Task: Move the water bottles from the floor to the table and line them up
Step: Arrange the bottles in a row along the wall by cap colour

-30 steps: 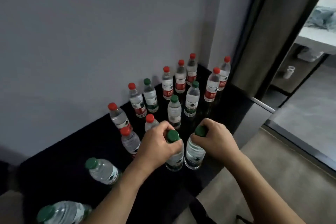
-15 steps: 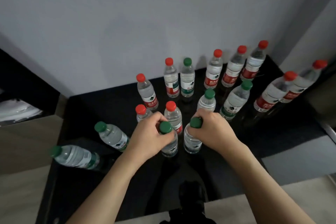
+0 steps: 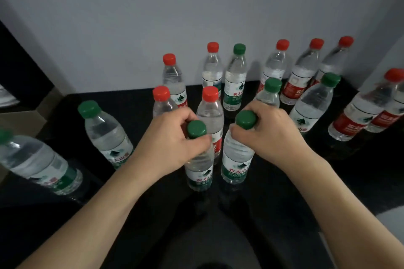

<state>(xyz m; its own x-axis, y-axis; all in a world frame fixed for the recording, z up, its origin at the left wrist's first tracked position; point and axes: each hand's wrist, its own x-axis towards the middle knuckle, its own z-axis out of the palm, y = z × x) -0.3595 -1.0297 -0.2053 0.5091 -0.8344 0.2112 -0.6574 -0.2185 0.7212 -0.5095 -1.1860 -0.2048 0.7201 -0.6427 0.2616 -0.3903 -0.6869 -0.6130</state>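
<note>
At nine o'clock on the glossy black table (image 3: 284, 214), the left hand (image 3: 172, 144) is curling round the neck of a clear plastic green-capped water bottle (image 3: 200, 168), while at three o'clock the right hand (image 3: 271, 135) is gripping its upright twin (image 3: 237, 159), probably lining both up.

Single head-worn wide-angle view, looking steeply down and forward, close above the table (image 3: 284, 192), facing the wall (image 3: 196, 6)

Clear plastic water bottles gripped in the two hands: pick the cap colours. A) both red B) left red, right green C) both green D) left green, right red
C: the left hand and right hand each hold a clear plastic water bottle by the neck, one green-capped bottle beside the other.
</note>
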